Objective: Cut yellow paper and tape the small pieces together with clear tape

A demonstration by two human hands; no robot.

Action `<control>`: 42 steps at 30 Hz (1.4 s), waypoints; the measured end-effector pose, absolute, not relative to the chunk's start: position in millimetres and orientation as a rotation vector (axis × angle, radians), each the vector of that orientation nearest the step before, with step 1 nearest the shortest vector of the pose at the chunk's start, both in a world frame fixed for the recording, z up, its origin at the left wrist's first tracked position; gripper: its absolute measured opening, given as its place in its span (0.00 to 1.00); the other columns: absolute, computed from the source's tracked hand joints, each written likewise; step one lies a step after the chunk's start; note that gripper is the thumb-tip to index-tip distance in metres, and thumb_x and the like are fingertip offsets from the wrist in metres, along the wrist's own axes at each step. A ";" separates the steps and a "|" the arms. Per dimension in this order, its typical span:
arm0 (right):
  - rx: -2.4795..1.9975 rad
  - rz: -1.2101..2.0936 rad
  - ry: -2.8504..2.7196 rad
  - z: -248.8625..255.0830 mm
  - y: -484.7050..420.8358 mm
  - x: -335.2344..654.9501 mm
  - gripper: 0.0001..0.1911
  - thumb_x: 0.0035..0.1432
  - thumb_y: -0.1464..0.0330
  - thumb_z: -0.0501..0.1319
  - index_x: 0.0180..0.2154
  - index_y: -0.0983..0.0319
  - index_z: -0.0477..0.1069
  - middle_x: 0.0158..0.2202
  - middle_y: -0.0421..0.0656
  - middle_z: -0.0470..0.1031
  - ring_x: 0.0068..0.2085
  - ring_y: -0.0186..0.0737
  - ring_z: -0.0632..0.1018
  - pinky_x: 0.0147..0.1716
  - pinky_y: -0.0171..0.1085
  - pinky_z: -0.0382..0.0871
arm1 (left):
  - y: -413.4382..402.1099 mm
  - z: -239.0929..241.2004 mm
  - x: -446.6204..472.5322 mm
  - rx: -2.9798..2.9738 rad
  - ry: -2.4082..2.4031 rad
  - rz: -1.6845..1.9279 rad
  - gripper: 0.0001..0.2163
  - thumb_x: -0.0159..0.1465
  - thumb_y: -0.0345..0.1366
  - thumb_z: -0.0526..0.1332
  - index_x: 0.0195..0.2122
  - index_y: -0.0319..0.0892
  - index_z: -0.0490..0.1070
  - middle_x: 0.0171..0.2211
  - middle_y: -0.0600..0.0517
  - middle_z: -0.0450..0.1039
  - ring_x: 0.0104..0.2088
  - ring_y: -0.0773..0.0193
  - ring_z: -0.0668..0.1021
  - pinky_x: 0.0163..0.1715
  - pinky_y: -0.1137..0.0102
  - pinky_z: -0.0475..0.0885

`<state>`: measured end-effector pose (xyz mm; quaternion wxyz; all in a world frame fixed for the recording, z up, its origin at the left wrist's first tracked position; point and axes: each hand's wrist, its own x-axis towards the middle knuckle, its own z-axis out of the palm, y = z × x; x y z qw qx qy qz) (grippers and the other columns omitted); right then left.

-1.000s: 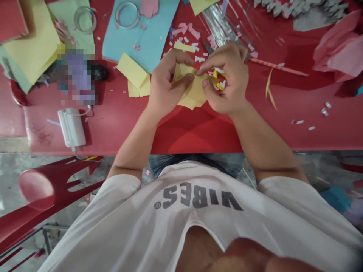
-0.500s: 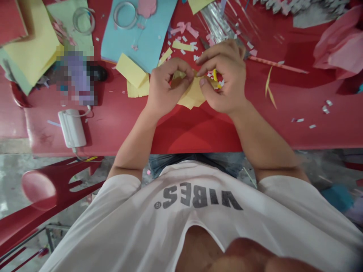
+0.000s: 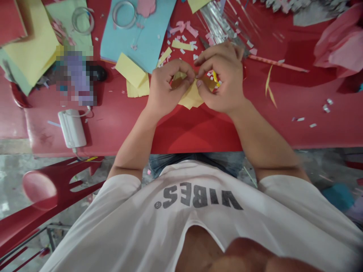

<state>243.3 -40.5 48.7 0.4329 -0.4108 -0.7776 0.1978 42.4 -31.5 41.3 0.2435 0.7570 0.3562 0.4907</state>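
Between my two hands is a piece of yellow paper (image 3: 191, 99), cut to a shape with a pointed lower edge. My left hand (image 3: 167, 85) pinches its upper edge between thumb and forefinger. Right beside those fingertips, my right hand (image 3: 224, 81) pinches the same edge with thumb and forefinger, its other fingers curled above. The fingertips almost meet, and they hide the pinched part. A small bright yellow thing (image 3: 215, 77) shows behind my right thumb; its kind is unclear. Folded yellow papers (image 3: 133, 73) lie left of my left hand.
Paper scraps (image 3: 184, 28) and clear plastic wrap (image 3: 217, 22) lie beyond my hands. Blue paper (image 3: 113, 41) bears a tape roll (image 3: 124, 15). A striped pencil-like stick (image 3: 279, 63) is at right, a white power bank (image 3: 72, 128) at left, and a red chair (image 3: 39, 189) below the table.
My right thumb and forefinger have shifted slightly left, closer to my left fingertips on the yellow paper. The paper has moved slightly left; everything else looks the same.
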 end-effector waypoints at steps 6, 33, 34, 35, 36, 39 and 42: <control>-1.082 0.424 -2.031 49.3 -39.6 246.2 0.10 0.55 0.58 0.70 0.36 0.47 0.70 0.51 0.37 0.79 0.55 0.63 0.75 0.63 0.70 0.61 | -30.3 37.9 41.7 2.113 1.015 1.269 0.03 0.66 0.35 0.64 0.37 0.53 0.75 0.34 0.53 0.79 0.36 0.59 0.80 0.38 0.61 0.78; -1.115 0.491 -2.024 32.8 -29.7 247.6 0.10 0.64 0.48 0.62 0.36 0.42 0.76 0.49 0.39 0.80 0.61 0.64 0.72 0.60 0.71 0.65 | -16.6 20.3 36.6 2.281 0.896 1.385 0.07 0.71 0.46 0.62 0.41 0.52 0.77 0.35 0.54 0.81 0.33 0.64 0.79 0.30 0.63 0.71; -1.117 0.502 -2.016 33.1 -30.0 247.3 0.10 0.64 0.48 0.62 0.36 0.42 0.76 0.49 0.39 0.80 0.61 0.64 0.72 0.60 0.71 0.64 | -17.8 21.4 36.8 2.282 0.920 1.365 0.05 0.70 0.42 0.63 0.41 0.51 0.77 0.35 0.54 0.81 0.34 0.63 0.79 0.32 0.63 0.72; -1.114 0.505 -2.011 33.1 -30.2 247.0 0.10 0.64 0.48 0.62 0.36 0.42 0.76 0.50 0.39 0.80 0.61 0.64 0.72 0.61 0.70 0.64 | -19.6 23.0 37.2 2.274 0.966 1.335 0.03 0.69 0.39 0.63 0.41 0.51 0.76 0.36 0.53 0.81 0.35 0.62 0.80 0.33 0.62 0.73; -1.107 0.500 -2.012 32.9 -30.4 246.9 0.10 0.64 0.47 0.62 0.37 0.42 0.76 0.50 0.39 0.80 0.60 0.65 0.72 0.61 0.70 0.64 | -21.7 24.8 37.8 2.271 1.001 1.310 0.02 0.68 0.37 0.64 0.40 0.51 0.76 0.35 0.53 0.80 0.36 0.62 0.80 0.34 0.62 0.73; -1.090 0.474 -2.028 31.1 -30.4 246.8 0.10 0.64 0.48 0.62 0.37 0.42 0.77 0.50 0.38 0.81 0.60 0.65 0.72 0.63 0.71 0.62 | -26.6 28.5 39.6 2.263 1.078 1.280 0.01 0.67 0.39 0.65 0.38 0.52 0.74 0.34 0.53 0.80 0.35 0.61 0.79 0.34 0.62 0.74; -1.101 0.457 -2.022 29.8 -31.2 246.5 0.09 0.63 0.49 0.64 0.37 0.42 0.77 0.51 0.37 0.81 0.60 0.66 0.72 0.63 0.73 0.59 | -27.1 29.0 40.3 2.271 1.080 1.281 0.05 0.69 0.44 0.63 0.38 0.52 0.74 0.34 0.52 0.80 0.33 0.60 0.78 0.32 0.62 0.73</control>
